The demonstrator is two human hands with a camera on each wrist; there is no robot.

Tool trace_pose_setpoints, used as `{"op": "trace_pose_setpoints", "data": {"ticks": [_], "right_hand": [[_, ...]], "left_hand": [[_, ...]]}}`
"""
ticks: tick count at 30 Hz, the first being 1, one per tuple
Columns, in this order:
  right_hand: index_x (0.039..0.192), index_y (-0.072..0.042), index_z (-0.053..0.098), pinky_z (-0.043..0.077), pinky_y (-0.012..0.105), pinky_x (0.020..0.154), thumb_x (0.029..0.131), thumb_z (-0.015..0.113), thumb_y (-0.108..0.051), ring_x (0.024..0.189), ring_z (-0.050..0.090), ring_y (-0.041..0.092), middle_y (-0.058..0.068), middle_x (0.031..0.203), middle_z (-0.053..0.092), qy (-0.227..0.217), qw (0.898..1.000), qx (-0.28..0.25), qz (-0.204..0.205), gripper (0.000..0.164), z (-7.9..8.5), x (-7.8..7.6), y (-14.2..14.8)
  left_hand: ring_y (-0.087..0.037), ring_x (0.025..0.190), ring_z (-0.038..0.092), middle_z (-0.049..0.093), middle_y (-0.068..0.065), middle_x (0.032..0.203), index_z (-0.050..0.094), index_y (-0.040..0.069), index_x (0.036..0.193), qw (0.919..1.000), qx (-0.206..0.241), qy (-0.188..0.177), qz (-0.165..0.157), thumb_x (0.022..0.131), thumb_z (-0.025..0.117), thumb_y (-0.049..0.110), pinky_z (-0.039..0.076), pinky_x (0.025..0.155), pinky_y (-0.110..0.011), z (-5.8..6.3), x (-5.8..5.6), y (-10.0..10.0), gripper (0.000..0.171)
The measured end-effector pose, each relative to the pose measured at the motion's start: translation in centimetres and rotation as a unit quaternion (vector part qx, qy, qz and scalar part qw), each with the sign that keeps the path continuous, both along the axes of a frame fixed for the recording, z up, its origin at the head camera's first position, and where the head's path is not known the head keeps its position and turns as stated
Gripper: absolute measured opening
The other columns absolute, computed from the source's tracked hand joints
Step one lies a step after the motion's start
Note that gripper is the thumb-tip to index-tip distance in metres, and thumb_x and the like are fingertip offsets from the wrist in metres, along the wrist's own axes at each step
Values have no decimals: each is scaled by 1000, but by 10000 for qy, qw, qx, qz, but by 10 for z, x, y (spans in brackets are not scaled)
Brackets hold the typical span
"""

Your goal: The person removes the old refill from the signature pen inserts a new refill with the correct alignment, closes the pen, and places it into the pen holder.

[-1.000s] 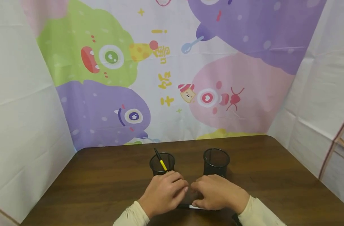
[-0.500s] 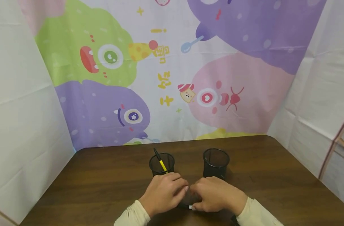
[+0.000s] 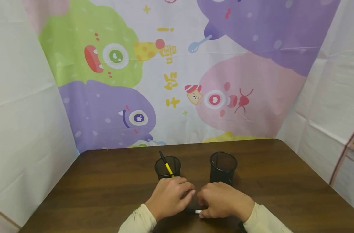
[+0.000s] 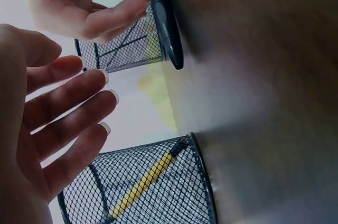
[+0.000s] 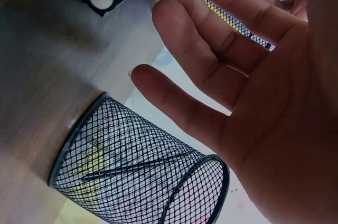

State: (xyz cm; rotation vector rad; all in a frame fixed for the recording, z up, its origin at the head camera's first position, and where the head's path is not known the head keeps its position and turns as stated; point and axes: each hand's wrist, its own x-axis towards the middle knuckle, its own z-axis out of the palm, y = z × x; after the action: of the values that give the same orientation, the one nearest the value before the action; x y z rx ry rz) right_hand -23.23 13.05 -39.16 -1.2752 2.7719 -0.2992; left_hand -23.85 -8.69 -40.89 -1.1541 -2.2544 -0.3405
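More of the white pen (image 4: 168,31) is being hidden by the right hand (image 3: 224,200) now. It is being left on the table (image 3: 107,181), seemingly not yet picked up. The fingers of both that hand and the left hand (image 3: 168,198) are being held loose; whether the pen is being touched cannot be told. A yellow pen (image 3: 168,167) is already being held by the left cup (image 4: 174,192).

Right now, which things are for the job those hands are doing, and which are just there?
Probably for the job:
left hand
right hand
black-and-white marker near the right hand
left mesh pen cup
yellow-and-black marker inside it
right mesh pen cup

Just there, it seems:
monster-print cloth behind
white side cloths
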Motion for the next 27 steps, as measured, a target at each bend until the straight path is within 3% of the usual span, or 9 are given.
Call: {"op": "trace_pose_setpoints", "data": {"ticks": [13,27], "right_hand": [[77,-25,67,46,22,56,80,85,-33,61,48,-4,-20,74,52,84,9998,131,84,20,-1,0,0],[72,-26,66,46,22,56,80,84,-31,62,47,-3,-20,75,50,76,9998,150,117,21,-3,0,-2]], "left_hand": [[-2,68,63,70,13,84,76,23,93,9995,-14,-263,179,94,67,30,48,53,-18,1,0,-1,12],[4,64,57,68,16,80,76,24,91,9982,8,-497,349,94,67,31,44,52,-15,-3,-1,-2,12]]}}
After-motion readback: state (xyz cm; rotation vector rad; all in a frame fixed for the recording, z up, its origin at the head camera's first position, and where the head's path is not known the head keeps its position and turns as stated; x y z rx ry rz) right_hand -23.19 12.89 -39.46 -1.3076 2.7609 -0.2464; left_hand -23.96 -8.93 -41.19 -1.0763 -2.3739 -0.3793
